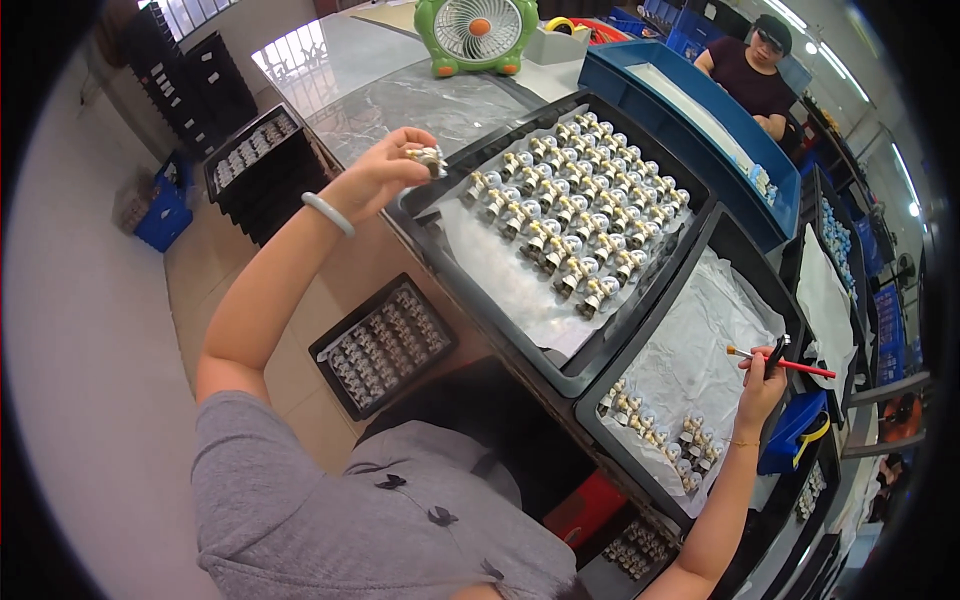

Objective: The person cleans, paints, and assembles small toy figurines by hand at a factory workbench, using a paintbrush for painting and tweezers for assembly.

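Observation:
My left hand (385, 172) is raised over the left end of a black tray (630, 330) and pinches one small figurine (429, 157) between its fingertips. That tray is lined with white paper and holds several rows of like figurines (575, 205). My right hand (762, 378) hovers over a second black tray (592, 415) on the right, gripping a red-handled paintbrush (790, 362) and a dark pen-like tool. A smaller group of figurines (660, 430) stands along that tray's near edge.
A green desk fan (476, 35) stands at the far end of the table. A long blue bin (700, 120) lies behind the trays, and another person (755, 70) sits past it. Black trays of figurines (382, 345) rest on the floor at left.

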The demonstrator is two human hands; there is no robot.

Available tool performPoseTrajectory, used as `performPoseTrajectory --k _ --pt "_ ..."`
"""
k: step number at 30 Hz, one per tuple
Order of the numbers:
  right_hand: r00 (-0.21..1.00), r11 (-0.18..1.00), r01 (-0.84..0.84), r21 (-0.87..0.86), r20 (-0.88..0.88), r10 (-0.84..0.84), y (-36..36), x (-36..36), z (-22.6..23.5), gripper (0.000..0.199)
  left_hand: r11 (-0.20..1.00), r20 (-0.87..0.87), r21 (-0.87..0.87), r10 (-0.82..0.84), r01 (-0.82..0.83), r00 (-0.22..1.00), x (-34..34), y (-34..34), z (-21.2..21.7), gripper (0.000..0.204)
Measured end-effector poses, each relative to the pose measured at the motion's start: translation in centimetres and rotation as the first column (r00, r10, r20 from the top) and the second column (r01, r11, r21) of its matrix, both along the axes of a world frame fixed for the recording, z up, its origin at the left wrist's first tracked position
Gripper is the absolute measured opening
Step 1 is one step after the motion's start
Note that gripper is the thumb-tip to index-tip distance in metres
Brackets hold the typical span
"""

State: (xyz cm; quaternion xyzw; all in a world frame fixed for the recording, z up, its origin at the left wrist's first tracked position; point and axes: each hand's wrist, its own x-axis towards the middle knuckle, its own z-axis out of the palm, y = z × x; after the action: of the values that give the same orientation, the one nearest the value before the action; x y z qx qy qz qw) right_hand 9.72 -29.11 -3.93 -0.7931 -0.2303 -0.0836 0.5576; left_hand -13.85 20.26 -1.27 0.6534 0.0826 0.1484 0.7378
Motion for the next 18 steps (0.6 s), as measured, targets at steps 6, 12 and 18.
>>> performPoseTrajectory --k 6,12,18 --pt "0.999 0.998 -0.012 -0.069 0.035 0.015 -0.4 -0.1 -0.6 0.012 0.571 -0.138 0.806 -0.081 0.159 0.987 3.6 -1.2 0.4 0.055" --pt "0.998 0.999 -0.033 -0.029 -0.06 0.031 -0.1 -0.9 0.4 0.013 0.04 -0.433 0.894 -0.177 0.446 0.884 4.7 -1.6 -0.4 0.054" --pt "0.927 0.976 -0.179 -0.121 -0.352 0.126 1.6 -2.6 0.8 0.016 -0.097 -0.52 0.854 -0.095 0.512 0.849 5.4 -1.0 -0.8 0.055"
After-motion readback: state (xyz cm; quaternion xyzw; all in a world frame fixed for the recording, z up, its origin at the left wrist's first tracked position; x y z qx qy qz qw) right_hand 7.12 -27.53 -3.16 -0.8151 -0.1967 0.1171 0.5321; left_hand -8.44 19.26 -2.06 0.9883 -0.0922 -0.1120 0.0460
